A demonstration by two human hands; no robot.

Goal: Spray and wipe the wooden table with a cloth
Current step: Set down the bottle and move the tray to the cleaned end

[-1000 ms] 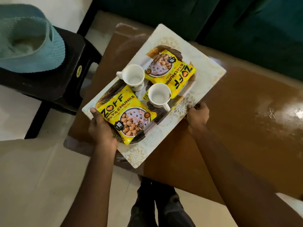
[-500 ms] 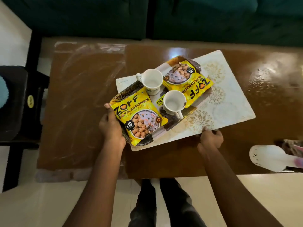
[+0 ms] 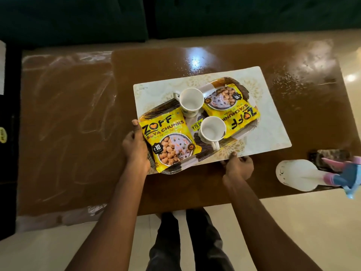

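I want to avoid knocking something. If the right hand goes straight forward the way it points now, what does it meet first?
Probably the nearer white cup, handle first; the right hand points up across the mat it grips. Height is unclear.

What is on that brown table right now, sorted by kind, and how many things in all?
White mugs: 2
Yellow snack packets: 2
Patterned tray: 1
White placemat: 1
Spray bottle: 1
Total: 7

The left hand and right hand grip the near edge of the mat and tray.
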